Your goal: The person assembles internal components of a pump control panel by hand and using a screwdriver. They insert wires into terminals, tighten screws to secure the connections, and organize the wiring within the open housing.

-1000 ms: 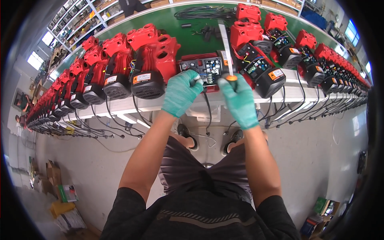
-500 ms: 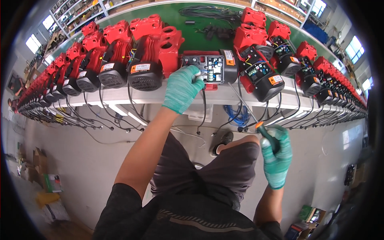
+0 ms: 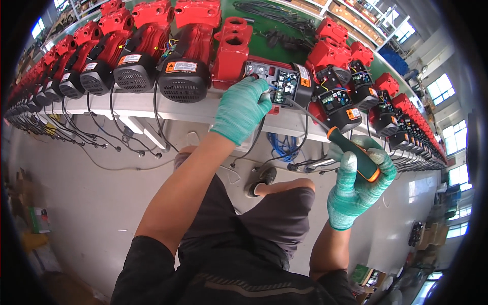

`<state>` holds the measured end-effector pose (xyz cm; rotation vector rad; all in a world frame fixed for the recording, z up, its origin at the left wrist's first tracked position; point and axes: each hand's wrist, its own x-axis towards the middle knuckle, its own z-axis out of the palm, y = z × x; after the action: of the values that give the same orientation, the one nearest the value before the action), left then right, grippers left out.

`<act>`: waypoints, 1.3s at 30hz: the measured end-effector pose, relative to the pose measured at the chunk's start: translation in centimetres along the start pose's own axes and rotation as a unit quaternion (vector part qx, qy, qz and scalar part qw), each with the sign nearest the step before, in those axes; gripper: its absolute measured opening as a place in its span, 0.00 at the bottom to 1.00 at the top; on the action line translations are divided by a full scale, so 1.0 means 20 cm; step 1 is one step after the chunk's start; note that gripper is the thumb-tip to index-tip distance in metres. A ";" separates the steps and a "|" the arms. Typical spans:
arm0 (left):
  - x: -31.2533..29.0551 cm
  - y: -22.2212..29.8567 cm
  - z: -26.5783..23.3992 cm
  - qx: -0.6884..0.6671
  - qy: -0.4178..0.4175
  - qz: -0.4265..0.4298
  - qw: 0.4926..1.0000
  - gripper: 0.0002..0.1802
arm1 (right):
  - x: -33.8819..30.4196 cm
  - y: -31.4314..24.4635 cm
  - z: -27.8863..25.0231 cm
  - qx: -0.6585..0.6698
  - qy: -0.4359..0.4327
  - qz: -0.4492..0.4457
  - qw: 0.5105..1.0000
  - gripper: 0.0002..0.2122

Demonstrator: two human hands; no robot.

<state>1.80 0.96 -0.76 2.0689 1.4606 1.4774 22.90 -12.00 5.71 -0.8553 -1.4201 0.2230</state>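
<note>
A red pump (image 3: 233, 56) with a black motor end lies on the bench in front of me, its control box open on a circuit board (image 3: 286, 84). My left hand (image 3: 241, 109), in a green knit glove, rests at the left part of this box. Its thumb and fingers are pressed together, and what they pinch is hidden. In my gloved right hand (image 3: 356, 190) is a screwdriver (image 3: 358, 156) with a dark green and orange handle. The fingers close round the handle, and the long shaft slants up left toward the lower edge of the box.
Rows of similar red pumps (image 3: 190, 56) line the bench on both sides, several on the right with opened boxes (image 3: 335, 99). Their black cables (image 3: 155, 109) hang over the front edge. Blue coiled cable (image 3: 284, 147) lies below. Dark wires (image 3: 274, 14) lie on the green bench top (image 3: 259, 43).
The view has tilted and shifted. My right hand has come up, and the screwdriver handle now lies flatter across its fingers. My left hand stays at the control box.
</note>
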 end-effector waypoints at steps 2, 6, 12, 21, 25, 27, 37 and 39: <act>0.00 0.00 0.00 0.004 0.001 -0.006 1.000 0.12 | 0.01 0.01 0.01 -0.021 -0.009 -0.013 1.000 0.22; -0.01 -0.02 0.02 0.006 0.004 0.003 1.000 0.12 | -0.01 0.01 0.03 -0.017 -0.001 -0.032 0.999 0.19; -0.01 -0.02 0.01 0.012 -0.001 0.002 1.000 0.13 | -0.04 0.02 0.01 -0.018 0.001 0.001 1.000 0.22; -0.01 -0.02 0.01 0.014 0.002 0.002 1.000 0.12 | 0.00 -0.01 0.03 -0.144 -0.021 -0.093 0.985 0.20; -0.01 -0.02 0.01 0.020 -0.011 0.005 1.000 0.12 | 0.08 -0.11 0.04 -0.280 -0.089 -0.141 0.945 0.19; 0.00 -0.02 0.00 0.020 -0.018 0.003 1.000 0.12 | 0.10 -0.10 0.05 -0.259 -0.063 -0.124 0.956 0.20; 0.00 -0.01 0.00 -0.010 -0.011 0.003 1.000 0.11 | 0.15 -0.16 0.08 -0.262 -0.144 -0.187 0.936 0.15; 0.00 -0.01 0.00 -0.014 -0.013 0.001 1.000 0.10 | 0.16 -0.19 0.10 -0.272 -0.214 -0.228 0.910 0.11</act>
<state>1.74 1.08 -0.91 2.0648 1.4206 1.4584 20.38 -11.94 10.37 -0.9203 -2.1061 -0.3867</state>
